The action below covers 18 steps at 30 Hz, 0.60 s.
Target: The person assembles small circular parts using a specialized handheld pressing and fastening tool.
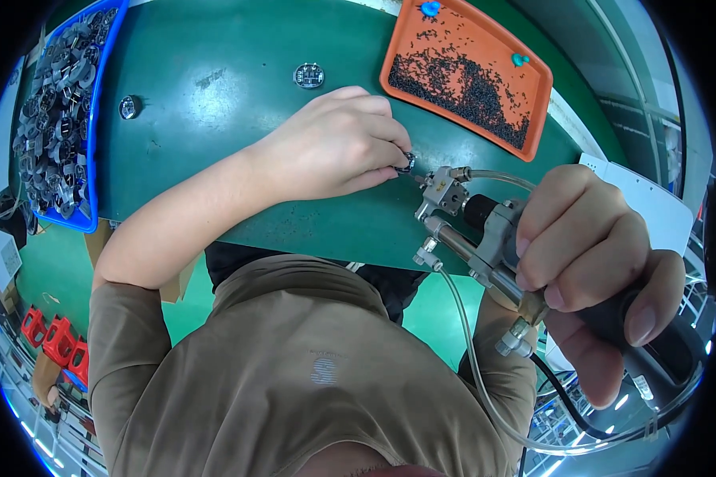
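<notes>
1. Head view, far left: a blue tray (95,119) with a thin plastic rim is full of small grey metal parts (56,103), round and shiny, piled in a heap.
2. Just beside the tray, one small round metal part (129,106) lies alone on the green table mat (215,119). The mat looks smooth and a bit scuffed.
3. Further right, near the top, a round metal disc (309,75) with little pins lies flat on the mat, close to the knuckles.
4. The left hand (334,147) rests on the mat with its fingers curled shut. Its fingertips pinch a small dark ring part (406,162). The hand covers most of this part, so only a bit shows.
5. Just right of that part is the tip of a metal screwdriver tool (469,230). The tip nearly touches the part. The tool has a square silver head, a shiny rod and clear soft hoses (469,350) that loop down.
6. Up above, an orange tray (533,103) holds a heap of tiny black screws (461,83) and two small blue blobs.
7. The right hand (597,262) is wrapped tight around the tool's black handle, close to the camera, and hides part of a white box (652,199) at the table's edge.
</notes>
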### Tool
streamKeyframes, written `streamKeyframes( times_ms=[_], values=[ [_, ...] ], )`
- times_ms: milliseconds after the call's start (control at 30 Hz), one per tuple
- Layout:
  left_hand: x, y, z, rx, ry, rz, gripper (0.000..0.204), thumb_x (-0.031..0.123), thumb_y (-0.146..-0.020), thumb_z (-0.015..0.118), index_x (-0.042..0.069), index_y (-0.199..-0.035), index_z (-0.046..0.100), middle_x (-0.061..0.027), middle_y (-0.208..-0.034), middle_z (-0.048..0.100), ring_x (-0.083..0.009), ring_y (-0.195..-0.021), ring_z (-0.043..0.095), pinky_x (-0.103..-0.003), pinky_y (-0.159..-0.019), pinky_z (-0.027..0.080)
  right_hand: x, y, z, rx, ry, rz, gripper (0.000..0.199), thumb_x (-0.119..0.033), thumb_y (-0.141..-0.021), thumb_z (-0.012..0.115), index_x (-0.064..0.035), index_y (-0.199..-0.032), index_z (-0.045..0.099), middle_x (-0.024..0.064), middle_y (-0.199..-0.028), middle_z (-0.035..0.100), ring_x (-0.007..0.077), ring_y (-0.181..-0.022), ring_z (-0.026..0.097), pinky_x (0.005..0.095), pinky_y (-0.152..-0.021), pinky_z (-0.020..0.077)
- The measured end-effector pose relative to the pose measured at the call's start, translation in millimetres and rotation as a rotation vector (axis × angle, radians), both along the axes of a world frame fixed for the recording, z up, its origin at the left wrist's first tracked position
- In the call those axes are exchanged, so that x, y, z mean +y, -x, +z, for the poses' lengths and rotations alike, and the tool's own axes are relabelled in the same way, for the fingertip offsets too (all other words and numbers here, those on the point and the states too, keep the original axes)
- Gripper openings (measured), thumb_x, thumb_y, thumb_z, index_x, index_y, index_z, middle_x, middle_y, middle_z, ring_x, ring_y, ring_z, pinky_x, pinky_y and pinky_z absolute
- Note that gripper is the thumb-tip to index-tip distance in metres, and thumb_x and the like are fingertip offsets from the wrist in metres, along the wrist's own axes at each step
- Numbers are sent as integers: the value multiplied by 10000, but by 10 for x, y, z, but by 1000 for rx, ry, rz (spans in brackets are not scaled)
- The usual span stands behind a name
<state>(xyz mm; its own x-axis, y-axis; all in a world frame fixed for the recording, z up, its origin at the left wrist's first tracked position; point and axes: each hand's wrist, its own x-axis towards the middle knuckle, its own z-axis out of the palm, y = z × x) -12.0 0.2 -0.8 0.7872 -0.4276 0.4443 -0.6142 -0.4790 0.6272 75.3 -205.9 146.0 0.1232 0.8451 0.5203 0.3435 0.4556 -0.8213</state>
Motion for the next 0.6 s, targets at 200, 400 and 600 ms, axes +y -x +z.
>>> streamKeyframes(
  times_ms=[200,400,600],
  values=[
    [5,23,-17,-6,-8,4,131,143,-804,813,74,-912,784,-3,-1040,734,-209,-943,653,-367,-875,507,-37,10,30,14,8,10,587,-563,-914,764,-181,-1303,547,-12,-800,597,118,-602,626,285,-595,447],
    [-5,34,4,0,-13,2,122,145,-810,808,75,-907,787,2,-1039,731,-203,-940,647,-361,-875,502,-59,24,-122,78,-151,-61,603,-569,-905,771,-173,-1301,547,-11,-794,597,118,-590,623,284,-587,445],
    [25,-10,-9,5,-10,-1,115,144,-809,808,74,-899,789,3,-1045,729,-200,-944,645,-358,-873,500,-17,1,-147,90,-151,-81,598,-567,-909,768,-173,-1301,546,-13,-787,598,121,-583,622,289,-580,440]
  ],
)
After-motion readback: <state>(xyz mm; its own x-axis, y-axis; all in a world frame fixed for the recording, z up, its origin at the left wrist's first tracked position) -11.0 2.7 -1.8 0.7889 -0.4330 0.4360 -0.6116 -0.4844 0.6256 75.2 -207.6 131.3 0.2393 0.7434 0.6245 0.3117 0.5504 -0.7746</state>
